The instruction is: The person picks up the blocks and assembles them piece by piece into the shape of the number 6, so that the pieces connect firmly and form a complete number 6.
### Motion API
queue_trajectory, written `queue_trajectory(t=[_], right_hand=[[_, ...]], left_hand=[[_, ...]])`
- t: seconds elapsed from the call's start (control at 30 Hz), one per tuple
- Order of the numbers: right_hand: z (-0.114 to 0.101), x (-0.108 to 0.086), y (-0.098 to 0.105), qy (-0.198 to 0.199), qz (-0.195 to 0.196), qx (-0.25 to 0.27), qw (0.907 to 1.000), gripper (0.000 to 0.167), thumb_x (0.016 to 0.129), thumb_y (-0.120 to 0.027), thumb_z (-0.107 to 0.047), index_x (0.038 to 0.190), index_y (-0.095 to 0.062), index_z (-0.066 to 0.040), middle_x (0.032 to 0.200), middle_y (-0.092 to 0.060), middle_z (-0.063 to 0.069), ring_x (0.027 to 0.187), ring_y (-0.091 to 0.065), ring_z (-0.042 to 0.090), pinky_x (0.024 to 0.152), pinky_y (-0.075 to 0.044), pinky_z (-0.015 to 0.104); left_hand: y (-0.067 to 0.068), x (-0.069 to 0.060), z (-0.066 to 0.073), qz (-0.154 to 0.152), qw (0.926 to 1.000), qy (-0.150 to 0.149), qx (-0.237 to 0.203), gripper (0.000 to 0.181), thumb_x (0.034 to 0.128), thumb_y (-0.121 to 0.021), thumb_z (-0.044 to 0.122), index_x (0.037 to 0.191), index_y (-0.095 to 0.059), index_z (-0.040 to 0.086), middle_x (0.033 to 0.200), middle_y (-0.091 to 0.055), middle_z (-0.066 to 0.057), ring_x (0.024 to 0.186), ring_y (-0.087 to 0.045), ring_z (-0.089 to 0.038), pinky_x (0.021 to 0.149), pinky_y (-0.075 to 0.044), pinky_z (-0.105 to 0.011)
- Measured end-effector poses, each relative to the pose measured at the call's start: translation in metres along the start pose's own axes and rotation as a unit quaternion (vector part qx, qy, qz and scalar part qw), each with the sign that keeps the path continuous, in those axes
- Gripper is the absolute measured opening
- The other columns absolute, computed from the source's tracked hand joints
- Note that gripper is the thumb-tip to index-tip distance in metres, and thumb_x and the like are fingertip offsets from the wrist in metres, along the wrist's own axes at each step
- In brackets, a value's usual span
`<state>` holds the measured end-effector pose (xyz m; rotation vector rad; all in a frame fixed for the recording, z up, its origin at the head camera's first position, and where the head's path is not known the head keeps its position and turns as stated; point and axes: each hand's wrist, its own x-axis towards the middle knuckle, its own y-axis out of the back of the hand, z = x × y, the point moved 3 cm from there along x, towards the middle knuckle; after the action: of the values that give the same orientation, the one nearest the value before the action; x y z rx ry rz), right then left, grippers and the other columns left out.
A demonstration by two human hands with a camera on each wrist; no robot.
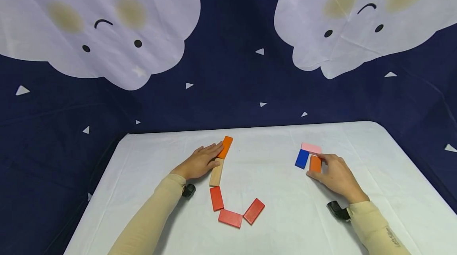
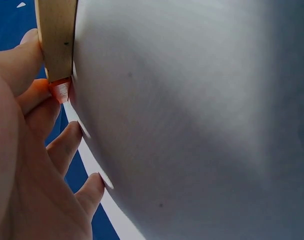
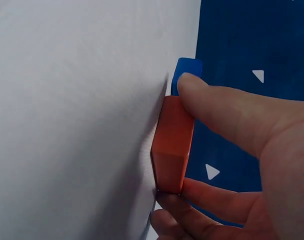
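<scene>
Nearest are the person's two pale sleeves, left (image 1: pixel 153 211) and right (image 1: pixel 375 225), each with a small black device, left (image 1: pixel 188 190) and right (image 1: pixel 338 210), at the wrist. Just past them on the white worktop (image 1: pixel 278 175) lie three red blocks: one slanted (image 1: pixel 254 211), one crosswise (image 1: pixel 230 218) and one nearly upright (image 1: pixel 216 198) in the head view, set end to end in a curve. From the last of these a plain wooden block (image 1: pixel 216 172) carries the line away from the person.

The left hand (image 1: pixel 200 162) lies beside this line with its fingers extended, grasping nothing; its thumb touches the wooden block and its index finger the far orange block (image 1: pixel 226 146), which ends the line.

Well apart on the right, the right hand (image 1: pixel 335 175) grips the near orange block (image 1: pixel 315 164) between thumb and fingers, at its two ends. Whether it rests on the worktop or is slightly raised, I cannot tell. A blue block (image 1: pixel 302 159) lies just beside it, and a pink block (image 1: pixel 310 148) beyond.

The step in hand looks like picking up that orange block while the left hand steadies the line. The next move seems to call for a clean lift that leaves the blue and pink blocks undisturbed.

Behind the worktop hangs a dark blue cloth (image 1: pixel 228 100) with pale clouds.
</scene>
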<state>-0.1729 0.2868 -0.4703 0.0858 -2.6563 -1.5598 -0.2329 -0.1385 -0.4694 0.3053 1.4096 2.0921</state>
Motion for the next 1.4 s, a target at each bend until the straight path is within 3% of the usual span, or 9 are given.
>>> queue_trajectory(t=[0.4,0.73,1.4], right_hand=[[-0.002,-0.002,0.004,-0.008,0.022,-0.002,0.9997,0.075,0.082,-0.083,-0.037,0.130,-0.056,0.015,0.117,-0.060,0.034,0.105,-0.054,0.046,0.090,-0.044,0.061],[-0.007,-0.006,0.010,-0.008,0.026,0.001,0.9996,0.076,0.081,-0.084,-0.038,0.130,-0.057,0.013,0.121,-0.059,0.034,0.104,-0.055,0.044,0.089,-0.045,0.060],[-0.025,-0.014,0.013,0.008,0.034,0.028,0.9990,0.078,0.079,-0.086,-0.040,0.132,-0.058,0.008,0.131,-0.055,0.032,0.113,-0.053,0.046,0.095,-0.042,0.063]], left_hand=[[-0.001,0.000,-0.001,-0.002,1.0000,0.003,-0.002,0.064,0.1066,-0.046,0.042,0.161,-0.024,0.016,0.167,-0.019,0.002,0.153,-0.020,-0.024,0.123,-0.010,-0.054],[-0.001,0.000,-0.001,0.000,1.0000,0.004,0.000,0.064,0.1067,-0.046,0.043,0.161,-0.024,0.017,0.167,-0.019,0.002,0.153,-0.020,-0.023,0.123,-0.009,-0.054],[0.000,0.001,0.001,0.001,1.0000,0.009,0.000,0.063,0.1067,-0.046,0.042,0.161,-0.025,0.016,0.167,-0.019,0.003,0.153,-0.019,-0.024,0.123,-0.010,-0.054]])
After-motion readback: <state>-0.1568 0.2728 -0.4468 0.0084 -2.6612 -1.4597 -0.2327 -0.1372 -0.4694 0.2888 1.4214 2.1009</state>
